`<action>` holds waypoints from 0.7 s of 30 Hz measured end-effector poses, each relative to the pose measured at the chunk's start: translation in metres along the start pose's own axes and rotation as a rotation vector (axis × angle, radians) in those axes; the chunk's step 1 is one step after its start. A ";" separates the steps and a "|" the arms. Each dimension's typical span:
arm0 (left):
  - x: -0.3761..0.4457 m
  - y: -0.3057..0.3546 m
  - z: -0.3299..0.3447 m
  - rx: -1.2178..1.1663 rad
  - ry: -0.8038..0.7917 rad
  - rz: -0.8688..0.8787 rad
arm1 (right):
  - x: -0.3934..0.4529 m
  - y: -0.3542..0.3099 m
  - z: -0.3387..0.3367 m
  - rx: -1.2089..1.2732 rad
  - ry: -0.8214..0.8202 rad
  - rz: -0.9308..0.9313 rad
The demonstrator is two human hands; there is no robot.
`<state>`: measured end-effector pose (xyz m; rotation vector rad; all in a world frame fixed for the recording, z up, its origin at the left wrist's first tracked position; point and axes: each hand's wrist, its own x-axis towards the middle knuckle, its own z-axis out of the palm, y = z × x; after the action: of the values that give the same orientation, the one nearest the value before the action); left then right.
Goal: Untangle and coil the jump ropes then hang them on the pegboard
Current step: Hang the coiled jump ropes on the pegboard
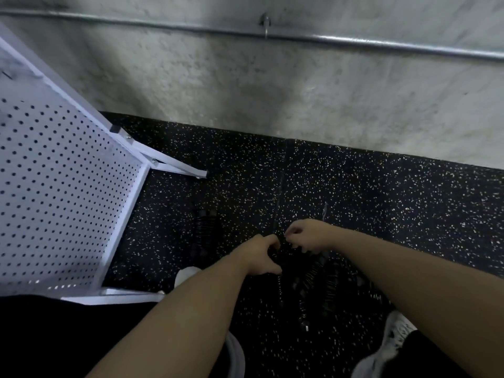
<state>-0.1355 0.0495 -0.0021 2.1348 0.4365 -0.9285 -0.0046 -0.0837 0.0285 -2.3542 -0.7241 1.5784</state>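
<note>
A tangle of black beaded jump ropes [319, 279] lies on the dark speckled floor below my hands, hard to make out against it. My left hand [261, 255] has its fingers curled round a strand of the black rope. My right hand [305, 236], just to its right, pinches another part of the same tangle. A further dark ribbed piece [204, 227], perhaps a rope handle or coil, lies on the floor to the left. The white pegboard [60, 192] stands at the left on a white frame.
A grey concrete wall [272, 85] rises behind the floor, with a metal pipe [354, 42] running across it and a small hook. The pegboard's foot [177, 167] juts onto the black speckled floor [381, 200]. My white shoes [392, 339] are at the bottom.
</note>
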 end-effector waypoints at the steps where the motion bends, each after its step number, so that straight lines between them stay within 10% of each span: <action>1: -0.002 -0.002 -0.001 -0.033 0.031 0.008 | -0.004 -0.002 0.000 0.014 -0.004 0.004; 21: -0.241 0.072 -0.201 -0.908 0.915 0.255 | -0.174 -0.198 -0.077 0.112 0.587 -0.668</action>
<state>-0.1626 0.1511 0.3026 1.5553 0.8039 0.4238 -0.0423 0.0039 0.2857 -2.0087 -1.0717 0.5991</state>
